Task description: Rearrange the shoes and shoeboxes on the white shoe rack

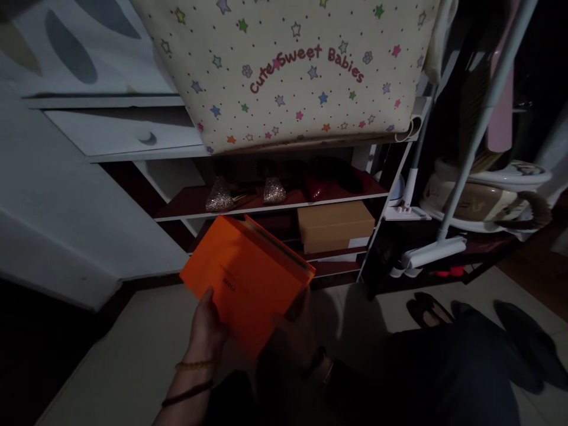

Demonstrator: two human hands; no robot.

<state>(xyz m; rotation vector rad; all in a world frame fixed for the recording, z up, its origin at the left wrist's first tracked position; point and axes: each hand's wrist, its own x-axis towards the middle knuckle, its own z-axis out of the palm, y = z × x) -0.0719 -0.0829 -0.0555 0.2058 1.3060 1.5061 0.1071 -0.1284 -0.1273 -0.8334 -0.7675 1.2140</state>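
Note:
An orange box [246, 278] with small dark lettering is held tilted before the lower shelves. My left hand [207, 325] grips its near left side, the thumb lying on the orange face and the other fingers hidden beneath. In deep shadow, my right hand [295, 334] is against the right end of the box, its fingers only dimly visible. A narrow dark gap runs along the far edge of the box.
Behind the box, a rack shelf [190, 204] carries glittery shoes [222, 195] and dark red shoes [316, 188]. Below sits a brown cardboard box [336, 228]. A star-printed cover [302, 100] hangs overhead. A squeegee [435, 251] leans at right, near floor shoes [428, 309].

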